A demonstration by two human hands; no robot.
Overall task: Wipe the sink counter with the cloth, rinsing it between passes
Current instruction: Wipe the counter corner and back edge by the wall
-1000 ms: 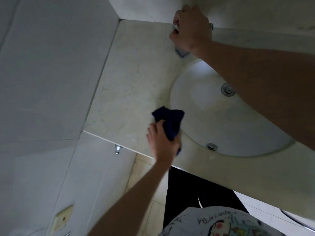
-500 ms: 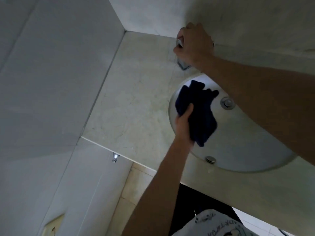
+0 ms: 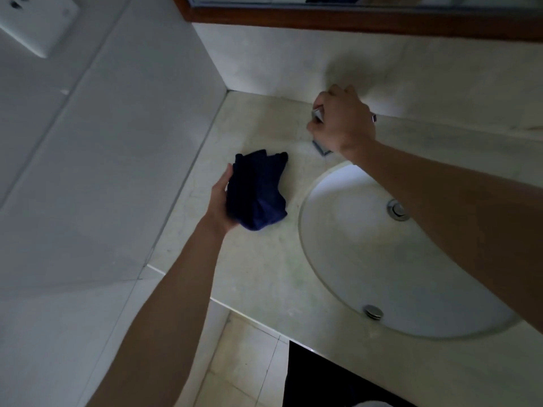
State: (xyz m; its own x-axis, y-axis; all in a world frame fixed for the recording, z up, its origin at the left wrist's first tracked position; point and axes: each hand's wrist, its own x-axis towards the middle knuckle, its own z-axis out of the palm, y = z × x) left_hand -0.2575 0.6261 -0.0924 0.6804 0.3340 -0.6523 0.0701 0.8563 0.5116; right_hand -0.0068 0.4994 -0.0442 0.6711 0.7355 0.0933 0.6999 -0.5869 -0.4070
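Wall (image 3: 88, 177): pale tiles on L side, white socket plate (image 3: 35, 22) top L corner.
Left hand (image 3: 219, 201): palm turned toward the sink, grips the cloth; fingers hidden behind the fabric, thumb along its L edge.
Cloth (image 3: 258, 192): dark blue, bunched up, over the worktop L of the sink; can't tell if it touches the surface.
Worktop (image 3: 258, 277): pale marble-look slab, runs into the back corner, front edge over floor tiles.
Sink (image 3: 367, 259): white oval basin set in the worktop, drain (image 3: 398, 210) in the middle, overflow cap (image 3: 373, 312) near front rim.
Right hand (image 3: 342, 124): curled tight round the tap handle at back of sink, forearm crossing over the basin.
Tap (image 3: 318, 115): mostly covered, metal bits & square base show.
Mirror (image 3: 352, 13): wood-framed, top edge.
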